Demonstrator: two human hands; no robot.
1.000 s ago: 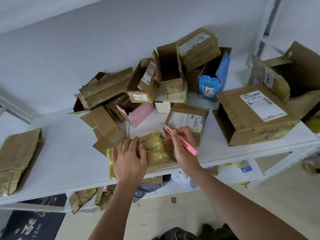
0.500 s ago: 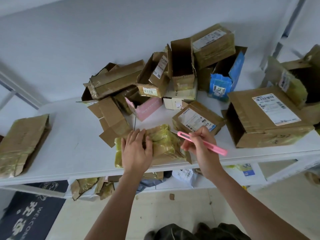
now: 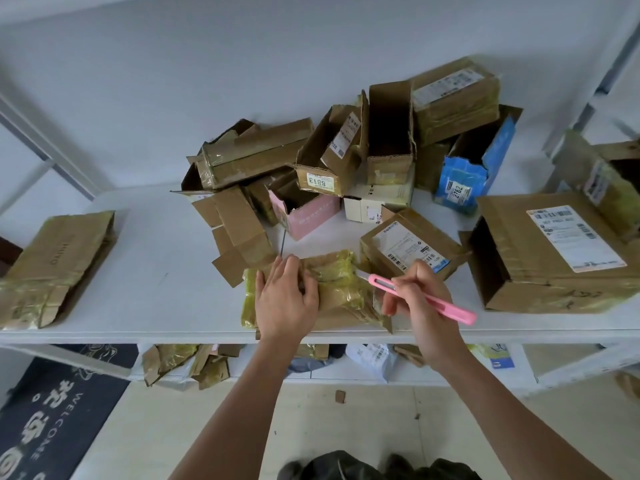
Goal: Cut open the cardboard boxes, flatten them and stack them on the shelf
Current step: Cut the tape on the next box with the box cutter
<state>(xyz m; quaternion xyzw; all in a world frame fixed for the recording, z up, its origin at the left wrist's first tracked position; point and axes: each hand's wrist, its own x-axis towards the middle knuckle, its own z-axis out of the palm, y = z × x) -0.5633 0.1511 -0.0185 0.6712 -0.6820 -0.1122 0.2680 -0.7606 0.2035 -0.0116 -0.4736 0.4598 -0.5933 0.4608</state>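
Since 0.5 s ago, right hand (image 3: pixel 420 303) gripping pink cutter (image 3: pixel 420 296) swung its blade onto taped box (image 3: pixel 341 285); left hand (image 3: pixel 285 299) presses flat.

Soft even daylight, faint shadows, sharp focus, wide-angle bending at the edges

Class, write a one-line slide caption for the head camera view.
Left hand presses a taped cardboard box on the shelf while the right hand holds a pink knife to it.
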